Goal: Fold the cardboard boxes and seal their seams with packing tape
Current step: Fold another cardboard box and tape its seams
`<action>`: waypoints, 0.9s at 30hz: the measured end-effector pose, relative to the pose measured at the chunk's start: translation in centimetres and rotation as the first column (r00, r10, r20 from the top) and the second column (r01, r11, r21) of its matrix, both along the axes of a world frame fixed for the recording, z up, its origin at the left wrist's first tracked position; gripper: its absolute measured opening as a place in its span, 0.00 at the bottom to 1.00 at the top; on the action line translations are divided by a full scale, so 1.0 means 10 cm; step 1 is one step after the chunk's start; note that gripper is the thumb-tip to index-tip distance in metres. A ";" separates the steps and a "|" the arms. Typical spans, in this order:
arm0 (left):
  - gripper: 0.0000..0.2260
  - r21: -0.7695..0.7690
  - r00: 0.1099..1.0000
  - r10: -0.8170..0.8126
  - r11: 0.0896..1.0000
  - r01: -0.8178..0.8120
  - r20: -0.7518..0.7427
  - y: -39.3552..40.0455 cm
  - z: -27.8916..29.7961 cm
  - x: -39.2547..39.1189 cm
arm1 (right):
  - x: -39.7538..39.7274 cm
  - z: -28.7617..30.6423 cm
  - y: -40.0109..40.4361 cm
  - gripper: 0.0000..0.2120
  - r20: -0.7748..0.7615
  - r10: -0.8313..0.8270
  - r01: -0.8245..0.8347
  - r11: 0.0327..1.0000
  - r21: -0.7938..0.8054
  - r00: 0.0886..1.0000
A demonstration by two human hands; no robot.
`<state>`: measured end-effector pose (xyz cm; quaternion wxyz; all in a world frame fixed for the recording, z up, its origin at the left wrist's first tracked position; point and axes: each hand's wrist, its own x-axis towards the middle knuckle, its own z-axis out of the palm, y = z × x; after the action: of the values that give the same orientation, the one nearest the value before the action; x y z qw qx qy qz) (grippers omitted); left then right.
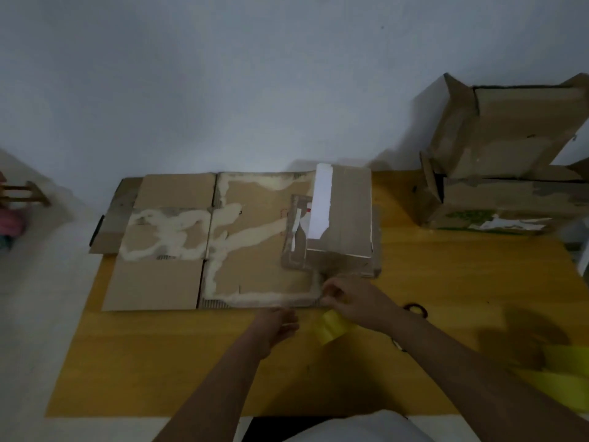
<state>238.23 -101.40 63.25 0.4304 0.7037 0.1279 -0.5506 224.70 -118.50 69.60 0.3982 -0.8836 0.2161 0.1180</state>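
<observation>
My right hand (345,298) pinches the flattened box (223,240) at its near right corner, centre frame; my left hand (280,323) lies open just below that edge. Long axis runs left-right.

Bare table (159,362) lies open near-left; flattened cardboard (197,240) and, seemingly, stacked boxes (503,173) block beyond.

No text can be read — marks on the flattened cardboard box (223,237) are too blurred

A yellow-orange table (159,362) stands against a pale wall (223,74), with a wooden rack (27,193) at far left.
</observation>
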 end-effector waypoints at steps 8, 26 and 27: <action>0.14 0.017 0.921 0.085 0.996 -0.085 -0.380 0.16 -0.17 -0.54 | -0.04 -0.13 0.15 0.27 -0.331 0.242 -0.316 0.929 -0.192 0.912; 0.08 -0.233 0.996 0.090 0.968 -0.092 -0.022 -0.36 0.09 -0.73 | -0.56 0.17 -0.10 0.20 0.008 -0.178 0.178 0.982 0.062 0.984; 0.07 -0.232 0.997 0.070 0.971 -0.061 0.032 -0.38 0.12 -0.71 | -0.56 0.20 -0.12 0.20 0.008 -0.171 0.170 0.983 0.066 0.985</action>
<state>231.09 -105.18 64.45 0.5297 0.6551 0.0774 -0.5331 219.07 -119.72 71.61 0.4368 -0.8493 0.2843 0.0841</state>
